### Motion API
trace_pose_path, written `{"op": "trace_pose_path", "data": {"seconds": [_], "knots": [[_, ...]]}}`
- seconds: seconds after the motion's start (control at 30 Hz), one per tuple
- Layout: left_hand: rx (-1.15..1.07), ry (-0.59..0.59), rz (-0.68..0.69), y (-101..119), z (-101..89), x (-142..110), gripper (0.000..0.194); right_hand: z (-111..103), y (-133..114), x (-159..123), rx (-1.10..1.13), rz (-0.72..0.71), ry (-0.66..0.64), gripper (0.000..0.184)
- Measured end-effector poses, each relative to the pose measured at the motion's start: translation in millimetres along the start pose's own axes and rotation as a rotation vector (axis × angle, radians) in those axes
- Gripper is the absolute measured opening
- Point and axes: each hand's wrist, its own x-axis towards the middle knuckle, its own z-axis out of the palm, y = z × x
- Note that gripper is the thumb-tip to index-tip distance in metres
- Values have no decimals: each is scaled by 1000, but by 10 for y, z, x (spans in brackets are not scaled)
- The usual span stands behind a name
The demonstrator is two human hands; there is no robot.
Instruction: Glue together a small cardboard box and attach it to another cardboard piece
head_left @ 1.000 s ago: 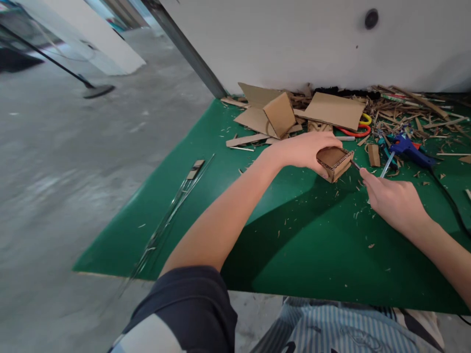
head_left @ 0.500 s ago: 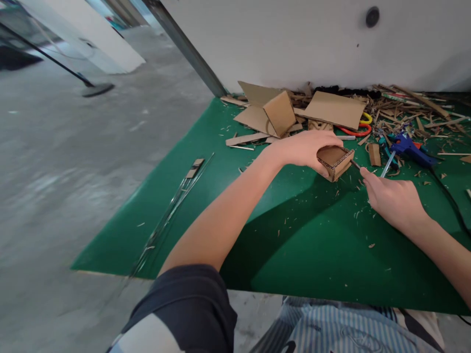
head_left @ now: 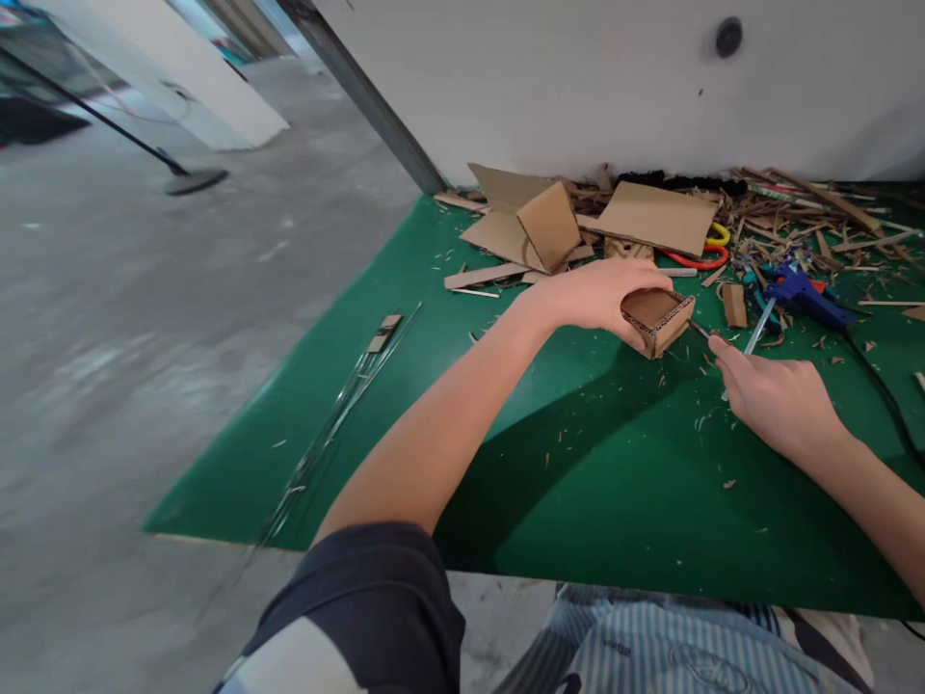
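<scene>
My left hand point(head_left: 603, 294) is wrapped around a small open cardboard box point(head_left: 663, 328), thumb on the near side and fingers behind, holding it just above the green tabletop point(head_left: 578, 520). From the right, my right hand point(head_left: 780, 395) pinches a thin dark rod-like tool point(head_left: 698, 330). Its tip meets the box's right side near the corner; most of its length is hidden in the fist, so its exact kind cannot be told. Just beyond my right hand lies a blue glue gun point(head_left: 809, 297) with a clear glue stick point(head_left: 760, 328) sticking out toward me.
Cut cardboard pieces point(head_left: 553, 226) and a heap of scraps point(head_left: 802, 207) line the wall point(head_left: 578, 87). Scissors with red and yellow handles point(head_left: 700, 260) are partly covered. A small cardboard block point(head_left: 734, 305) stands nearby. Thin wires point(head_left: 325, 439) extend past the table's left front edge.
The tool tip and my right hand have shifted very slightly at the box's right side. The left hand keeps its hold, and the box is almost unmoved.
</scene>
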Motion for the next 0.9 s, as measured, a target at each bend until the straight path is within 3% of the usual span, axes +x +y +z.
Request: {"op": "trace_pose_path", "data": {"seconds": [0.23,0.43,0.67,0.9], "knots": [[-3,18,4,-13,14,-2,68,-3,1,37,20,53,-99,38],[13,10,2,-26,14,-8,69,-17,24,-73,36,16,-92,38],[18,24,19,-29,23,1,69,24,1,32,1,24,-168,46],[10,-6,-2,1,-10,-13,69,-47,-11,-17,-18,-39,-100,45]]}}
